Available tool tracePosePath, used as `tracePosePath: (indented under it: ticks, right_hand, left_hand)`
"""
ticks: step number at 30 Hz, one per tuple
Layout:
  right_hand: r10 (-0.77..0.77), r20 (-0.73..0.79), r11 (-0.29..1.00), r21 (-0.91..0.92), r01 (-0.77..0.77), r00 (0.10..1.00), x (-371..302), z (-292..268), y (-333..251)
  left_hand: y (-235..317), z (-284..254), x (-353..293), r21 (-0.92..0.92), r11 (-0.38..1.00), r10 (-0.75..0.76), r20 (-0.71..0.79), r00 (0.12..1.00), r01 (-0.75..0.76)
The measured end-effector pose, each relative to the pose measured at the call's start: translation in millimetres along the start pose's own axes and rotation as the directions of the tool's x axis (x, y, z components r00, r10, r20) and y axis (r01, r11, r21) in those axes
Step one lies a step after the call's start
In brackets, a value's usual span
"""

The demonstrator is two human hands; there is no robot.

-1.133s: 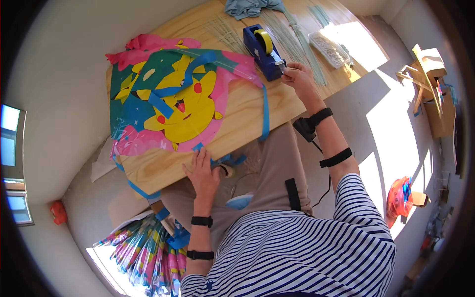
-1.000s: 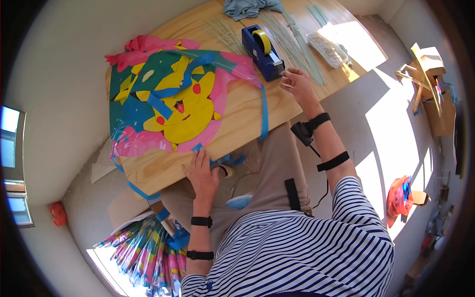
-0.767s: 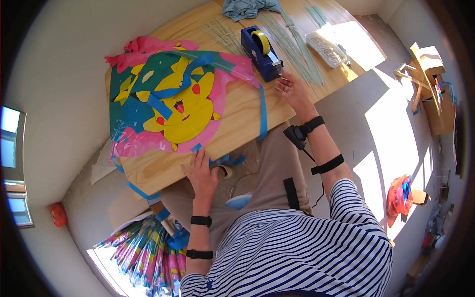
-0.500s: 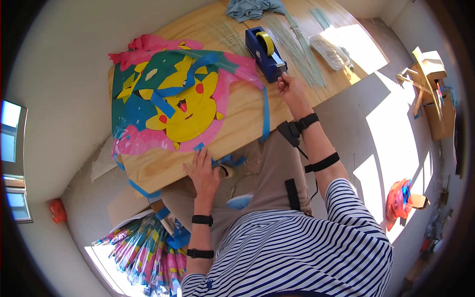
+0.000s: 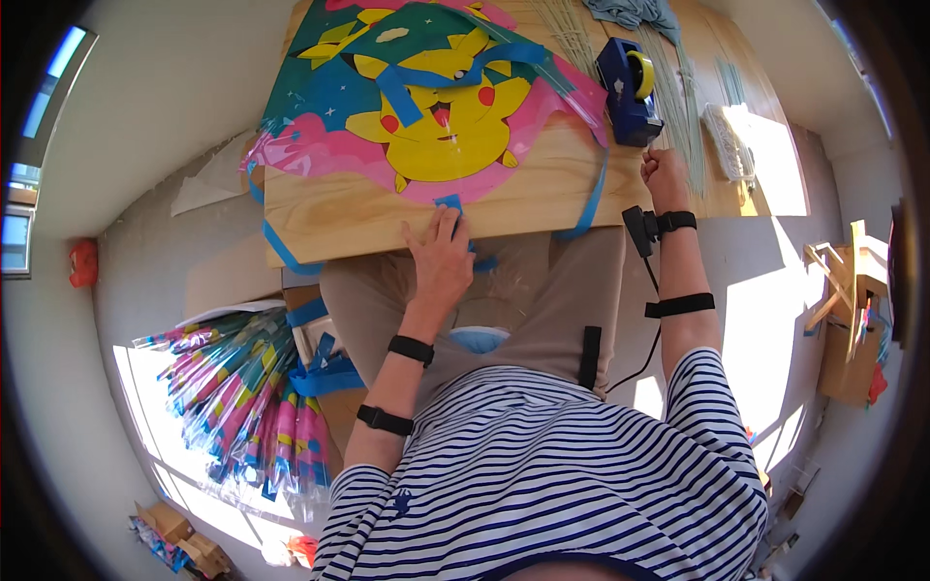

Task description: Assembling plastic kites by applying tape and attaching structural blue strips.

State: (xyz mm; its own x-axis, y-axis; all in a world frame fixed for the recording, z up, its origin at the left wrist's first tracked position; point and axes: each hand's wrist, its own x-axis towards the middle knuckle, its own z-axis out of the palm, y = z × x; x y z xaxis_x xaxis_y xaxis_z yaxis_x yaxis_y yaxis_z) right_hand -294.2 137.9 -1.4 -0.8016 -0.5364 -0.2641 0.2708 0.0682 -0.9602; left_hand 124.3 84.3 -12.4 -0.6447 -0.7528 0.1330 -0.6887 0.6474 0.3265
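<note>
A thin plastic sheet (image 5: 291,97) printed with a yellow cartoon animal on green and pink lies across the wooden table. Blue ribbon (image 5: 518,55) runs over its face, and more hangs past the table edge. My left hand (image 5: 442,257) rests with its fingers stretched out on a short blue ribbon end (image 5: 449,201) at the sheet's near edge. To the right stands a dark blue tape dispenser (image 5: 620,82) with a yellow-cored roll (image 5: 640,75). My right hand (image 5: 666,177) is closed just in front of its cutting end; whatever the fingers pinch is too small to make out.
Thin pale sticks (image 5: 690,107) lie beside the dispenser, near a clear box (image 5: 727,140) of small white pieces. Grey-blue cloth (image 5: 635,15) sits at the far edge. Folded printed plastic sheets (image 5: 242,397) fan out low on the left. A wooden stool (image 5: 833,286) stands at right.
The view has shifted, so the table appears higher and further right. My right hand has drawn slightly back from the dispenser's cutting end, its fingers closed. My left hand stays on the ribbon end.
</note>
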Motion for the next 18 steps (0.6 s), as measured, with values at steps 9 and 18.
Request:
tracePosePath:
  ticks: [9, 18]
  right_hand:
    - [-0.184, 0.669, 0.799, -0.325, 0.507, 0.72, -66, 131, -14]
    - [0.05, 0.993, -0.028, -0.109, 0.994, 0.11, -125, 244, 30]
  left_hand:
    - [2, -1, -3, 0.121, 0.993, 0.009, -0.081, 0.997, 0.001]
    - [0, 8, -5, 0.141, 0.99, -0.005, -0.113, 0.994, 0.021]
